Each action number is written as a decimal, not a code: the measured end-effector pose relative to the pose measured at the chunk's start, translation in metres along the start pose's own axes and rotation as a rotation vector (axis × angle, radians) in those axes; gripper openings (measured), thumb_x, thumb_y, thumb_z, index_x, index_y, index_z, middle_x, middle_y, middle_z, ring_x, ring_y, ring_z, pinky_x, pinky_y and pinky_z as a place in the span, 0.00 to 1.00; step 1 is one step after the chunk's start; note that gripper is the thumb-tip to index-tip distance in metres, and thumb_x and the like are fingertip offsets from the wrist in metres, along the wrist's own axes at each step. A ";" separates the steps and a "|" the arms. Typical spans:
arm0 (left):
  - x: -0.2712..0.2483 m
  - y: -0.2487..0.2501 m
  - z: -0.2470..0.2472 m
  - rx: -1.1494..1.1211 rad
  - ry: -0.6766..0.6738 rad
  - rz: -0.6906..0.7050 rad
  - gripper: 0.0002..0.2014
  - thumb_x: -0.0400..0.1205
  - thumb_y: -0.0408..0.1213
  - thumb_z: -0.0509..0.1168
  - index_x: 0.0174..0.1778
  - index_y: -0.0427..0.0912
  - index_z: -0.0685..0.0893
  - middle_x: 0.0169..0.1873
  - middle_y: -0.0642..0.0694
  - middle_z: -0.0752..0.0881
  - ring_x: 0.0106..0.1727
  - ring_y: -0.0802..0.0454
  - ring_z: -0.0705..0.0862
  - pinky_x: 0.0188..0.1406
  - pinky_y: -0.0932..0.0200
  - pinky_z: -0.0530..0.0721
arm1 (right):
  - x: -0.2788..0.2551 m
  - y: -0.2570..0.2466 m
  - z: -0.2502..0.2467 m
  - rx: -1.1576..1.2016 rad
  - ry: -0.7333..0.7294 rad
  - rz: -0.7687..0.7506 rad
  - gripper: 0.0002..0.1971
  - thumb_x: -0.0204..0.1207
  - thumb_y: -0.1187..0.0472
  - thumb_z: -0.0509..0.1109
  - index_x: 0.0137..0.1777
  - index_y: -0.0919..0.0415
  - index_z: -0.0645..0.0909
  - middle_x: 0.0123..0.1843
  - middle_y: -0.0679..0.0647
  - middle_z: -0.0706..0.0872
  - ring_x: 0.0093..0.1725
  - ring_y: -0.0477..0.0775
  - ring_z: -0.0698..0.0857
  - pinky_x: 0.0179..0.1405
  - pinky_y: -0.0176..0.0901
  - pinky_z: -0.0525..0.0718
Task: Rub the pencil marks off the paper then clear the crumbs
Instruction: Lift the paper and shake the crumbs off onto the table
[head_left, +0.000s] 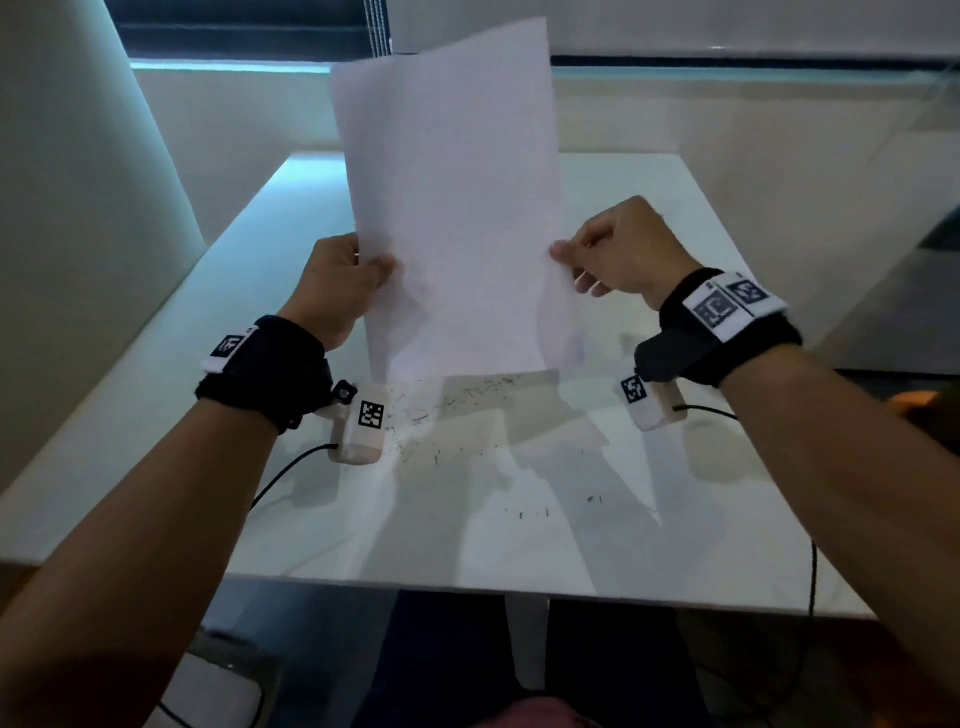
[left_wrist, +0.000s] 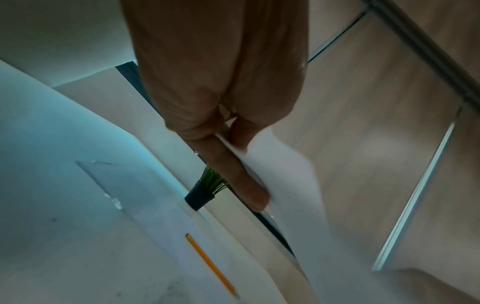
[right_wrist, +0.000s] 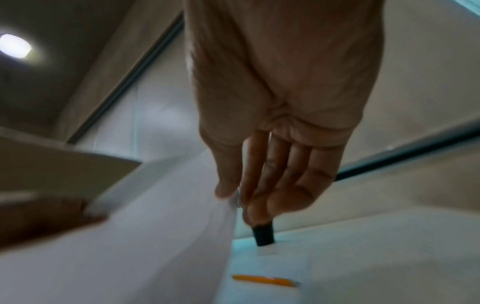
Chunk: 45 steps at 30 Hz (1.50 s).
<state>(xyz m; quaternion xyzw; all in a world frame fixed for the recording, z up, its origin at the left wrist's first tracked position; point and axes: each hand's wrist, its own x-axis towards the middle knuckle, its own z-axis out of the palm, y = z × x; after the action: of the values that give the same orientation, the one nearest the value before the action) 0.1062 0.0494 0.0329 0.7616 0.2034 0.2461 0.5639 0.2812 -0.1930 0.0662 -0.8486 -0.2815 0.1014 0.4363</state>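
Note:
A white sheet of paper (head_left: 457, 208) stands upright above the white table (head_left: 675, 519), lifted off the surface. My left hand (head_left: 358, 270) pinches its left edge between thumb and fingers, and my right hand (head_left: 576, 260) pinches its right edge. In the left wrist view my left hand (left_wrist: 233, 144) has a finger along the paper (left_wrist: 280, 174). The right wrist view shows my right hand (right_wrist: 239, 195) pinching the paper (right_wrist: 155, 236) at its edge. Dark eraser crumbs (head_left: 447, 415) lie scattered on the table beneath the sheet and nearer me.
A yellow pencil (left_wrist: 210, 263) lies on the table behind the paper, also the pencil (right_wrist: 265, 280) in the right wrist view. A small black pot with a green plant (left_wrist: 205, 191) stands at the far side. Cables trail from both wrists over the table.

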 end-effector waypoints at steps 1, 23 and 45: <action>0.000 -0.003 0.000 -0.004 -0.015 -0.025 0.10 0.84 0.23 0.62 0.49 0.35 0.89 0.43 0.40 0.90 0.38 0.48 0.89 0.44 0.52 0.91 | -0.005 0.009 -0.002 -0.154 -0.070 0.005 0.13 0.73 0.54 0.81 0.38 0.65 0.88 0.31 0.55 0.91 0.30 0.50 0.90 0.31 0.43 0.88; 0.021 -0.009 0.147 -0.199 -0.173 -0.242 0.18 0.82 0.15 0.53 0.58 0.36 0.81 0.47 0.39 0.88 0.40 0.44 0.90 0.32 0.53 0.91 | -0.031 0.074 -0.060 -0.580 0.297 0.136 0.04 0.69 0.66 0.69 0.43 0.62 0.84 0.46 0.62 0.86 0.43 0.66 0.85 0.41 0.43 0.81; 0.058 0.002 0.201 0.719 -0.438 -0.099 0.17 0.83 0.47 0.69 0.60 0.37 0.83 0.68 0.40 0.82 0.72 0.43 0.79 0.75 0.54 0.74 | 0.003 0.110 -0.027 -0.636 -0.138 0.226 0.04 0.69 0.68 0.79 0.41 0.63 0.86 0.43 0.63 0.89 0.42 0.63 0.90 0.46 0.54 0.92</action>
<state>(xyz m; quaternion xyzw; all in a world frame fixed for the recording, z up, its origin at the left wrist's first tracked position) 0.2738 -0.0692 -0.0052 0.9334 0.1881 -0.0355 0.3036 0.3376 -0.2605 -0.0050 -0.9591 -0.2321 0.1133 0.1161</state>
